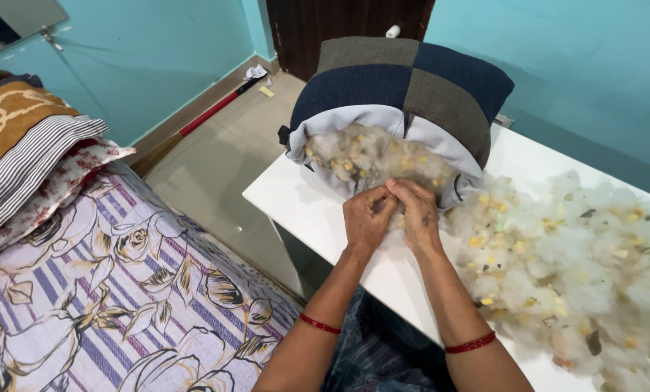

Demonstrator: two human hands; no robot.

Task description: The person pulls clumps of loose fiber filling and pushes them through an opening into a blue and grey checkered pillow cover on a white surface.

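Stuffing (pixel 372 156) sits in the open mouth of the patchwork pillow (pixel 405 87) on the white counter (pixel 303 203), and the left hand (pixel 366 218) and right hand (pixel 418 212) both pinch a small clump, best pushed in gently and deep, bit by bit.

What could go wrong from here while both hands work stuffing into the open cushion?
The loose stuffing pile reaches the white table front edge, so clumps may slide off. The cushion cover stands propped with its opening low; filling could spill back out. Left hand and right hand crowd together, hiding the mouth.
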